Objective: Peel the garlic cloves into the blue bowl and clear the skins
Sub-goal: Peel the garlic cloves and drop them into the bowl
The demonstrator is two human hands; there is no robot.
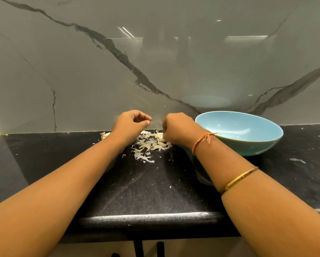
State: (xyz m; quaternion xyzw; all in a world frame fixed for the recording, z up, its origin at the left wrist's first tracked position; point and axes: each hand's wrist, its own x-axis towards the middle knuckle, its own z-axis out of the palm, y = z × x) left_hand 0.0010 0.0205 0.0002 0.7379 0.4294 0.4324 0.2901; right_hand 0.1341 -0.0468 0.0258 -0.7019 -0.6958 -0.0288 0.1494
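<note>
One garlic piece (105, 135) lies left of centre on the black counter (62, 164). Left hand (131, 125), mid-frame: my fingers curled, thumb near fingertips; a pinch cannot be confirmed. One heap of skins and cloves (149, 145) just below it, pieces too tangled to count. Right hand (177, 130) on the heap, knuckles up, fingers hidden, grip unknown. One blue bowl (248, 145) at centre right.

wall (81, 71): grey veined marble, glossy | countertop (146, 186): black, speckled | light: reflected strips
</note>
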